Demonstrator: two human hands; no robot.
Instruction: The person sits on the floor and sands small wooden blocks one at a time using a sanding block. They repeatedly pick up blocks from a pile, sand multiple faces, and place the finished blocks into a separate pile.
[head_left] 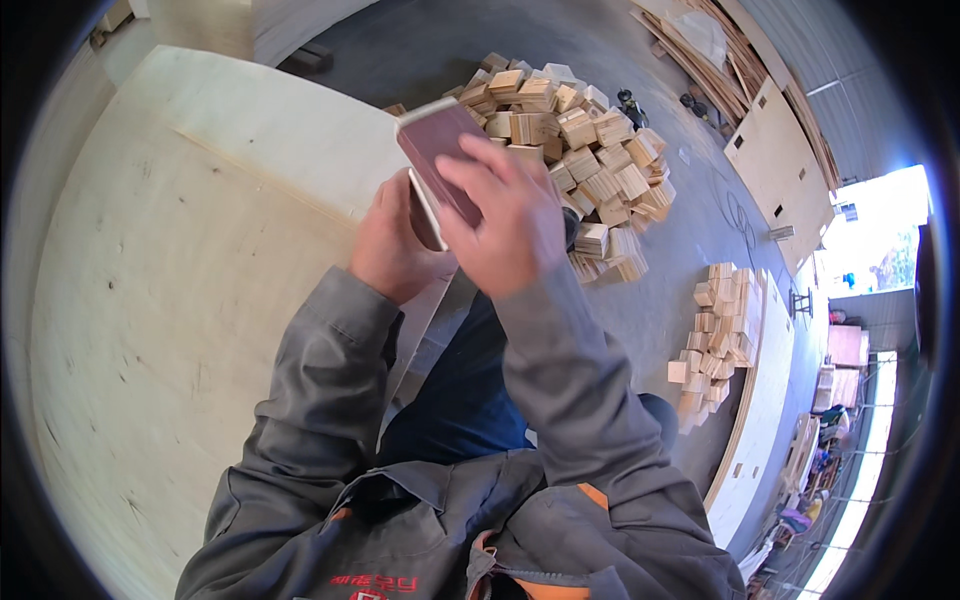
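My right hand [505, 215] grips a flat, reddish-brown rectangular piece [437, 143] with a pale edge, tilted up above the board's corner. Its fingers lie across the brown face and look slightly blurred. Close beneath it, my left hand [385, 245] is wrapped round a second brown piece with a pale edge [428, 210], mostly covered by the fingers. Whether the two pieces touch or are joined I cannot tell. Both hands are held together in front of my chest, over the right edge of a large plywood sheet [200, 300].
Beyond my hands, a heap of plywood blocks [600, 160] lies on the grey floor [690, 210]. A smaller stack of blocks [715, 345] stands to the right, next to long boards [765, 400]. Timber strips [715, 60] lie at the far right, and a cable [742, 215] trails nearby.
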